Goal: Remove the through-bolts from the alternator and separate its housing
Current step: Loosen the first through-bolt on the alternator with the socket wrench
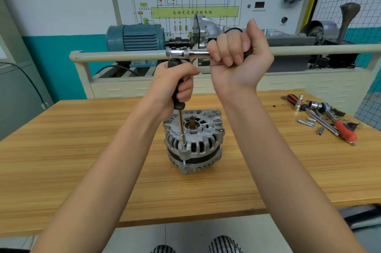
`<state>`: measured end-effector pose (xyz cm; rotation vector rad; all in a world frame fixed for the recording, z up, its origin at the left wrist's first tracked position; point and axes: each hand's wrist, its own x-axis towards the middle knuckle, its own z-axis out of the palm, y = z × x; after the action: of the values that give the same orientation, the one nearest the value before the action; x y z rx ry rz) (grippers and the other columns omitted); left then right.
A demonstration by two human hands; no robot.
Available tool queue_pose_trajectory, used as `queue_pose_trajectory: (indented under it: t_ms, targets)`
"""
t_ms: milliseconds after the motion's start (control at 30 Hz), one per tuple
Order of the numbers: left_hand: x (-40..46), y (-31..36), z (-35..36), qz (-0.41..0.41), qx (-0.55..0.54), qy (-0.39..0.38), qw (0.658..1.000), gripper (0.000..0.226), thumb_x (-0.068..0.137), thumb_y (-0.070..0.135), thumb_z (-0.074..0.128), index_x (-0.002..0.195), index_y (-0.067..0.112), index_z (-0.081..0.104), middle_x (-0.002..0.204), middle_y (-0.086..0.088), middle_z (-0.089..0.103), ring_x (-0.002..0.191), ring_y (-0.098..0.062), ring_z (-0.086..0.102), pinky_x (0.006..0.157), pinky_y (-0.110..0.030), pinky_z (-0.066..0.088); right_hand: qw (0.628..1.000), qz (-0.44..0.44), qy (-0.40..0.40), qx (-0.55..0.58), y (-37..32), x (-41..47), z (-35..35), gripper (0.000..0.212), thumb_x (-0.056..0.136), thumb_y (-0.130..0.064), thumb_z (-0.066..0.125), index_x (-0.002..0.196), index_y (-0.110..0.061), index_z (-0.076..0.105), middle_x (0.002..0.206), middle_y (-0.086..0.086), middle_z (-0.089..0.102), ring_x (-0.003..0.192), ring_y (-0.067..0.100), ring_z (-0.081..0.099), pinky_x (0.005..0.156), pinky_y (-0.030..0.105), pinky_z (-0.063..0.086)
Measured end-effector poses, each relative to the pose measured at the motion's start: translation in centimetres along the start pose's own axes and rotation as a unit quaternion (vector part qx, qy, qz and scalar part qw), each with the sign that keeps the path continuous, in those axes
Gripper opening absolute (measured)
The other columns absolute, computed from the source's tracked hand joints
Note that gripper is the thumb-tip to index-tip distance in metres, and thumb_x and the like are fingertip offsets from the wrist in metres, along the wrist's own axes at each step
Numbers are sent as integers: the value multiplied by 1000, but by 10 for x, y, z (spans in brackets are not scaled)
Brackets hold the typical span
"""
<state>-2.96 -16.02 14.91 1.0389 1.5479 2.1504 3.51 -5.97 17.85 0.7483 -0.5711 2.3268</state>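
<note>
Head view, left hand (175,83) fingers curled round driver handle (179,94) on alternator (193,141), right hand (237,54) fingers gripping ratchet (185,53)

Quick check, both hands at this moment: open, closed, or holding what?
Left hand: grips the black driver handle, upright over the alternator.
Right hand: grips the ratchet handle, lying level atop the driver.

Hands (177,81) (237,54) on ratchet (185,53) — alternator (192,141) below
</note>
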Motion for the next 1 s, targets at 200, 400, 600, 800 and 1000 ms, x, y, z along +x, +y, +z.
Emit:
queue_pose_trajectory:
  t_ms: [200,400,600,800,1000]
  targets:
    - [1,3,-1,-43,-22,-80,996,46,85,7,54,44,20,36,34,8,26,27,-5,19,35,-15,13,991,50,76,98,-3,10,-8,58,98,-16,35,40,-16,35,33,-5,24,29,10,22,39,19,22]
    - [1,-1,14,-1,44,94,995,48,88,-1,52,51,20,29,39,6,22,33,-10,14,38,-14,15,993,-95,-25,-62,7,-15,3,43,98,-8,33,56,-17,34,37,-4,28,36,11,23,45,26,26]
    - [2,-5,20,30,53,166,984,45,84,-3,54,53,20,30,40,8,24,34,-10,16,40,-15,15,952,-231,-96,-179,19,-28,15,29,90,-1,34,67,-17,39,39,-3,32,35,11,27,46,31,21]
    - [0,-1,-2,-12,1,-36,999,38,82,5,56,52,17,36,40,6,27,32,-9,22,37,-18,20,1000,-12,-18,-3,-1,-2,-2,60,101,-14,28,42,-14,36,34,-5,26,31,9,23,41,22,24]
    - [2,0,-3,-60,-52,-127,989,40,82,10,50,45,19,38,35,8,27,27,-4,21,34,-15,14,984,95,68,133,-5,18,-16,59,98,-18,32,40,-14,35,31,-4,24,26,11,23,39,19,20]
